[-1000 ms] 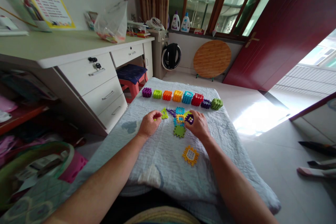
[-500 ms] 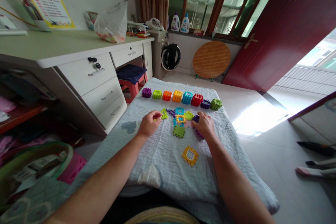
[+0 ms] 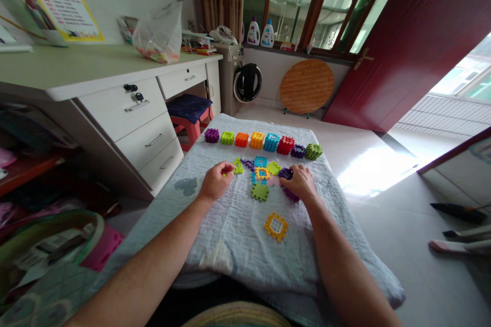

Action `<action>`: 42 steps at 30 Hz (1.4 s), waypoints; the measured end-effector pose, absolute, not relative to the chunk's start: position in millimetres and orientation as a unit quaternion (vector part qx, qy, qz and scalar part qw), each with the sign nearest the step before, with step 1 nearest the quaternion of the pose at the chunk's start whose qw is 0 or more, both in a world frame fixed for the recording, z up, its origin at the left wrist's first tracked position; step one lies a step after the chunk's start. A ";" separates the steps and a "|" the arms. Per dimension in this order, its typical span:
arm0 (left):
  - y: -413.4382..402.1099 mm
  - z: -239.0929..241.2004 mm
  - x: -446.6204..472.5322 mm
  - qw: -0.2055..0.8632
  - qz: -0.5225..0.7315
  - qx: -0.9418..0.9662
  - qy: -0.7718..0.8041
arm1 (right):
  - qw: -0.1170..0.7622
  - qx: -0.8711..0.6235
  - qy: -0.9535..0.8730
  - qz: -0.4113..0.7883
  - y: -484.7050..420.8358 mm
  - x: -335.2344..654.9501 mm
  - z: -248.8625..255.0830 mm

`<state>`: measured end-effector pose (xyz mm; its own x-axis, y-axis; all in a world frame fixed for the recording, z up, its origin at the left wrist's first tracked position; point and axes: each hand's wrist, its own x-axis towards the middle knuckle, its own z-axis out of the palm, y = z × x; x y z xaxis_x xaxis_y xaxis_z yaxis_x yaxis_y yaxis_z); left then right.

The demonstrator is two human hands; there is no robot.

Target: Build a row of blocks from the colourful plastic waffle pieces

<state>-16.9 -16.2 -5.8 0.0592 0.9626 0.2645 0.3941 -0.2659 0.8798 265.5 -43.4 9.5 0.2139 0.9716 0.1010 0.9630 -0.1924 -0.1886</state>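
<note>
My left hand is closed with its fingertips curled together, beside a lime-green triangular building piece; anything inside the pinch is hidden. My right hand grips a dark purple interlocking block piece at the right of the loose pieces. Under its palm side lies another purple piece, partly covered. Between the hands are a blue square piece, a yellow frame piece, a lime piece and a green flat square. Closer to me lies a yellow-orange square piece with a white grid.
A row of assembled cubes runs along the far side, from a purple cube to a green cube. A pale quilted cloth covers the table. A white desk stands to the left, a pink basket lower left.
The view has shifted slightly. My right hand stays at the dark purple piece, and more of the purple piece below it shows. My left hand remains beside the lime-green triangle.
</note>
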 end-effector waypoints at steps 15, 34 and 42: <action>-15.2 -7.3 -17.5 0.320 0.447 0.660 0.511 | 0.105 -0.761 -0.639 0.024 -40.8 263.4 7.9; -16.0 -7.1 -17.0 0.321 0.452 0.651 0.518 | 0.169 -0.730 -0.661 0.026 -31.2 272.8 15.1; -15.9 -4.9 -17.0 0.324 0.448 0.653 0.518 | 0.205 -0.707 -0.676 -0.030 19.4 309.6 64.8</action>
